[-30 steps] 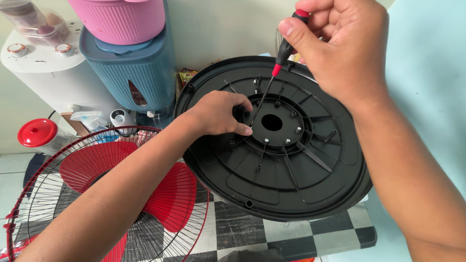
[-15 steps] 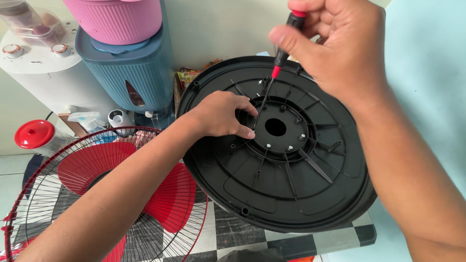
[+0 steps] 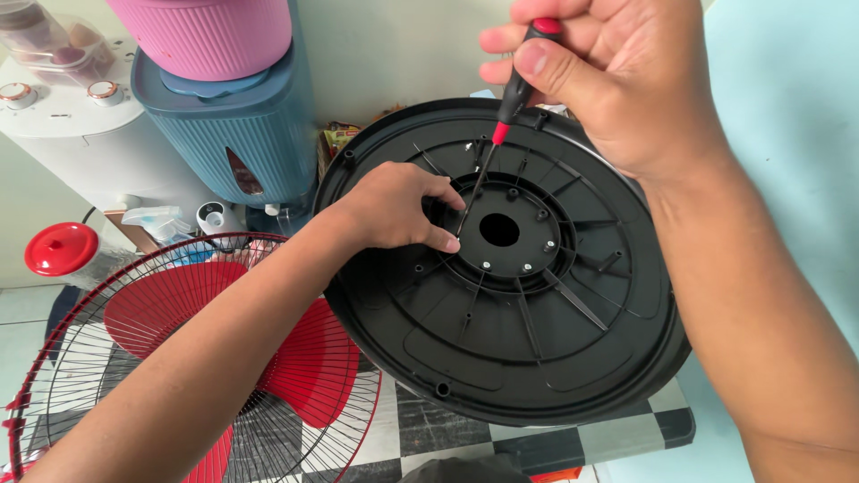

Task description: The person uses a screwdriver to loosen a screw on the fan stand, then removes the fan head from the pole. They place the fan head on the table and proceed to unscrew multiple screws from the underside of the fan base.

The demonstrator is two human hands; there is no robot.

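Note:
A round black plastic fan base [image 3: 528, 358] lies upside down in front of me, ribs and a centre hole facing up. My right hand [image 3: 617, 80] grips a slim screwdriver [image 3: 510, 103] with a red and black handle, its shaft angled down to the left rim of the centre hub. My left hand [image 3: 398, 207] rests on the base beside the hub, thumb and fingertips pinched right at the screwdriver's tip. Several small screws dot the hub ring.
A red fan head with wire guard [image 3: 179, 358] lies at lower left on a black-and-white checkered surface [image 3: 555, 443]. Behind stand a blue ribbed container [image 3: 233, 125] with a pink tub [image 3: 206, 31] on top, a white appliance [image 3: 80, 134] and a red-lidded jar [image 3: 58, 250].
My right hand has shifted its fingers around the screwdriver handle, as in turning it. The view moved slightly; the left hand stays at the tip.

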